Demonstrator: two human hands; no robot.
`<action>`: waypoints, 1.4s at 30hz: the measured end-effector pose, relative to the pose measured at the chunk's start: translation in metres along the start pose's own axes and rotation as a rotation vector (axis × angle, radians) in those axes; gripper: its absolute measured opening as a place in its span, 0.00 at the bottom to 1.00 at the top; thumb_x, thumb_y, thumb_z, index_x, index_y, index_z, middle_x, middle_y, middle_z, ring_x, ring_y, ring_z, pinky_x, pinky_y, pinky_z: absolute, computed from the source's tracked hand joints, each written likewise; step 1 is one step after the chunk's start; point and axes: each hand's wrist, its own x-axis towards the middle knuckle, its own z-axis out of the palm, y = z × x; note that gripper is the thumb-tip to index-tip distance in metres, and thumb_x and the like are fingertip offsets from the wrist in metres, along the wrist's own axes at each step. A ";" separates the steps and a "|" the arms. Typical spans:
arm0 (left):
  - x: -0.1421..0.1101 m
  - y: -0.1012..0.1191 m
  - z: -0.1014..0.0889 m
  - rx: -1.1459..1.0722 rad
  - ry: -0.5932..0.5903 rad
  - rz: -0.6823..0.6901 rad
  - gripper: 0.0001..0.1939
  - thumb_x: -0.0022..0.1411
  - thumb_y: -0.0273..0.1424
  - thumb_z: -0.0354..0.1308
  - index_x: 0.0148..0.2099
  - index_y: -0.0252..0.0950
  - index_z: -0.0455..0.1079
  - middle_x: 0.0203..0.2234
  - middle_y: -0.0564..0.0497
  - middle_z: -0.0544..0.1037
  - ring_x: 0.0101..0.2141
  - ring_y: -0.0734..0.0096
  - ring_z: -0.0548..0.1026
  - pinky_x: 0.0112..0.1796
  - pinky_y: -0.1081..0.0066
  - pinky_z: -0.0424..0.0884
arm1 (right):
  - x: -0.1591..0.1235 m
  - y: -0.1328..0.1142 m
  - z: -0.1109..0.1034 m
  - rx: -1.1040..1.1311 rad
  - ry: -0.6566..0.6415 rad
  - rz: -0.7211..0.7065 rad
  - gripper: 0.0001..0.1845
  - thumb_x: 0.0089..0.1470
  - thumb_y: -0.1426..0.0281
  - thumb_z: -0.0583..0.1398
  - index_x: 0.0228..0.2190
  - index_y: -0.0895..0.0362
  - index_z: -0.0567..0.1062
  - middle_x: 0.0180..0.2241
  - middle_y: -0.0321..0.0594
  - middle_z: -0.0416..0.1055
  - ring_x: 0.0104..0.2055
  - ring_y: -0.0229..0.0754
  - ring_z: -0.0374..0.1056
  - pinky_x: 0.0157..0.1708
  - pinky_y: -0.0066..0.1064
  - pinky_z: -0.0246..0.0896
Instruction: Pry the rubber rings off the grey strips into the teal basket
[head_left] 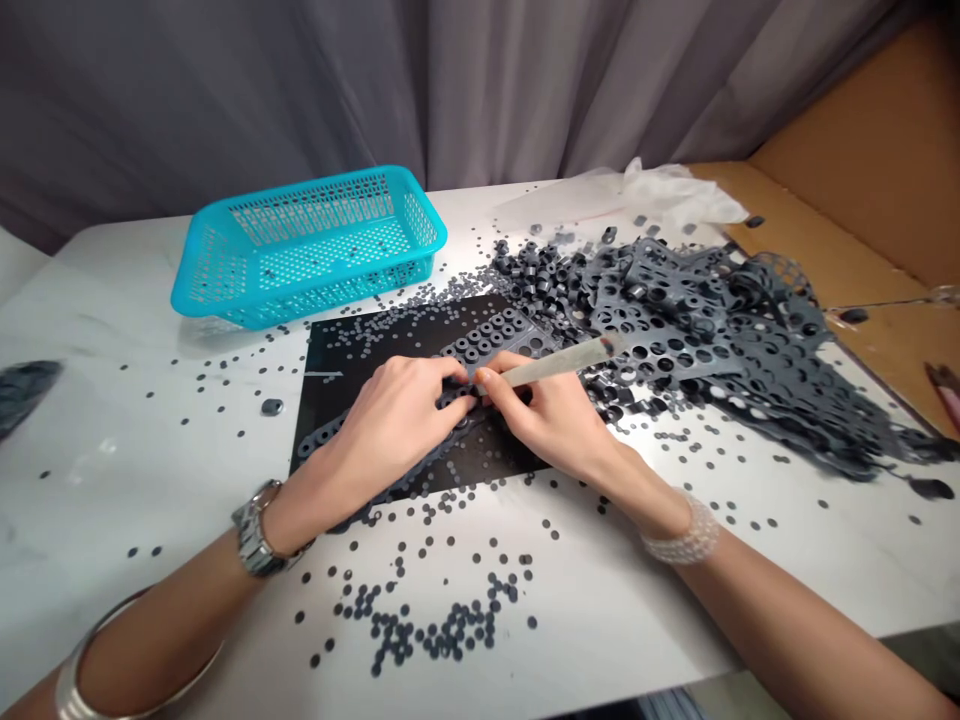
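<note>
A grey rubber strip [491, 337] studded with ring-shaped washers lies across a black mat [352, 355] at the table's middle. My left hand [394, 415] lies on the strip with fingers curled, pressing it down. My right hand [551, 415] is closed in a pinch round a pale stick-like tool [559, 362], whose near tip meets the strip by my left fingertips. The tool's far end points up and right.
A turquoise perforated basket [315, 240] stands at the back left. A heap of punched grey rubber sheets [720, 330] and loose rings [536, 275] fills the right. Small dark discs [431, 630] litter the white table. Cardboard [847, 260] lies at the far right, crumpled plastic [667, 190] behind.
</note>
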 end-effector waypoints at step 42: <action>0.023 -0.017 -0.046 -1.472 0.051 -0.350 0.04 0.60 0.21 0.56 0.36 0.28 0.73 0.32 0.44 0.76 0.29 0.78 0.72 0.27 0.81 0.68 | -0.001 0.000 -0.010 0.318 0.233 0.218 0.20 0.61 0.58 0.55 0.27 0.59 0.75 0.23 0.39 0.72 0.24 0.39 0.66 0.27 0.30 0.61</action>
